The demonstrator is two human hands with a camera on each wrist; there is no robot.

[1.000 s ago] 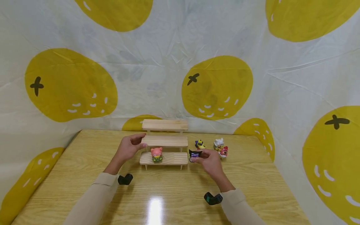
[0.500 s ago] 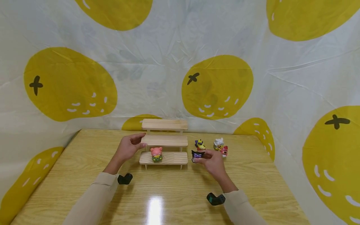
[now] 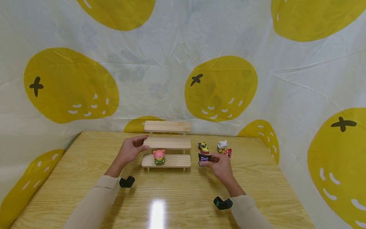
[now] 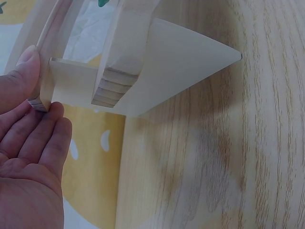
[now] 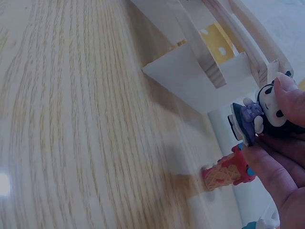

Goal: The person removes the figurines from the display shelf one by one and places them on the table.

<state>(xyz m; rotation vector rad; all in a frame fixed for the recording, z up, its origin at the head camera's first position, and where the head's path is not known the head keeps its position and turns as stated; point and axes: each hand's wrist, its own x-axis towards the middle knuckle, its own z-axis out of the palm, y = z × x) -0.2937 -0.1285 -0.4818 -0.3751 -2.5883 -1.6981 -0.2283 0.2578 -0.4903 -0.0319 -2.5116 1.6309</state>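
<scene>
A three-tier wooden display stand stands on the table. My left hand pinches the left end of its middle tier, thumb on one face and fingertips at the other, as the left wrist view shows. On the lowest tier sits a pink-headed figurine with a green body. To the right of the stand, my right hand holds a small black-and-purple figurine between thumb and fingers, above the table. Behind it in the head view is a yellow, red and purple figurine group, partly covered.
A white figurine and a pink-red one stand close together beyond the right hand. The right wrist view has a red-and-tan figurine on the table. A fruit-patterned cloth hangs behind the table.
My right hand has moved a little to the right, away from the stand, with the black-and-purple figurine. My left hand has stayed on the middle tier.
</scene>
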